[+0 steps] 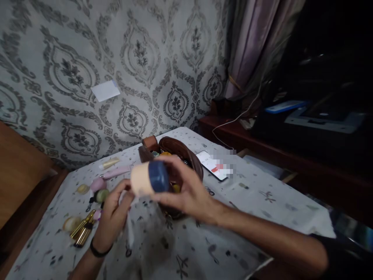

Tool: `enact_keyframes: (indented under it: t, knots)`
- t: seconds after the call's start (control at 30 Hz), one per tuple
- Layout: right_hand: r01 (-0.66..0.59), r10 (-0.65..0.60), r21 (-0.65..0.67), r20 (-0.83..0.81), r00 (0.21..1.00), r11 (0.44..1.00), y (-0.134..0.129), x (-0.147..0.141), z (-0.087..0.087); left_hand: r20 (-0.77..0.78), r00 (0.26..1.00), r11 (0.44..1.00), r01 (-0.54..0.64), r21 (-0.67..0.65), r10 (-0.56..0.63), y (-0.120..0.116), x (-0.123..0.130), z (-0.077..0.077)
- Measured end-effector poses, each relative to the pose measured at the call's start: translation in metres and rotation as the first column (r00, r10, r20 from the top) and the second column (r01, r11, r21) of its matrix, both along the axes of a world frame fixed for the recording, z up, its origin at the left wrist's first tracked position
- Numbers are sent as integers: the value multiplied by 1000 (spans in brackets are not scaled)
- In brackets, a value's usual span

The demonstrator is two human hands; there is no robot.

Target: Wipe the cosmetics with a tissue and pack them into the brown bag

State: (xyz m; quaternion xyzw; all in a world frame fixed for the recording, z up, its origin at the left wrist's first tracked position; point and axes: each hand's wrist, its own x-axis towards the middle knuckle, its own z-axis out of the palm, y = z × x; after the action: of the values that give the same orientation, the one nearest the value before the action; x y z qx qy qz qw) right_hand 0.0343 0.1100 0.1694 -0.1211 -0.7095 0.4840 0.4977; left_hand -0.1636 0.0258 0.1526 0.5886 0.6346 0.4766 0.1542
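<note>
My right hand (189, 190) grips a small container (141, 179) with a peach body and a dark blue cap, tilted on its side above the table; motion blurs it. My left hand (115, 208), a black band on its wrist, has its fingers curled in by the container's peach end. Whether those fingertips hold anything is hidden. Just behind my right hand sits an open brown bag (190, 155) with several small items inside. To the left of my left hand lie gold tubes (83, 229), a green round item (101, 195) and a pink round item (98, 184).
A patterned white cloth (233, 241) covers the table. Beyond the bag lies a lit phone (214, 166). A cream tube (109, 163) and a pink strap-like item (117, 171) rest at the back left. A white cable (239, 116) hangs over the dark red furniture (224, 126) at right.
</note>
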Motion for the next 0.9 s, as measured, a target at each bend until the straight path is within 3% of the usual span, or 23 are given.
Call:
enact_keyframes:
  t: [0.07, 0.17, 0.3, 0.4, 0.5, 0.67, 0.8, 0.9]
  knots:
    - [110, -110, -46, 3, 994, 993, 33, 12, 14, -299, 954, 990, 52, 133, -10, 19, 4, 17]
    - [267, -271, 52, 105, 957, 962, 85, 23, 24, -669, 743, 947, 225, 230, -14, 51, 9, 34]
    - [278, -329, 230, 225, 917, 933, 135, 19, 22, -878, 478, 939, 303, 165, 0, 85, 11, 36]
    - [205, -303, 300, 334, 892, 932, 156, 7, 18, -936, 353, 950, 293, 105, -5, 95, 9, 30]
    - [105, -293, 392, 456, 841, 914, 170, -8, 18, -953, 300, 957, 283, 62, -27, 97, 5, 24]
    - [-113, -322, 544, 638, 699, 831, 184, -24, 23, -956, 293, 952, 297, 66, -25, 98, 2, 18]
    - [-250, -356, 567, 742, 568, 785, 179, -28, 34, -961, 277, 955, 290, 56, -28, 100, 1, 17]
    - [-298, -343, 523, 802, 489, 798, 174, -31, 41, -963, 268, 954, 292, 63, -19, 101, 1, 16]
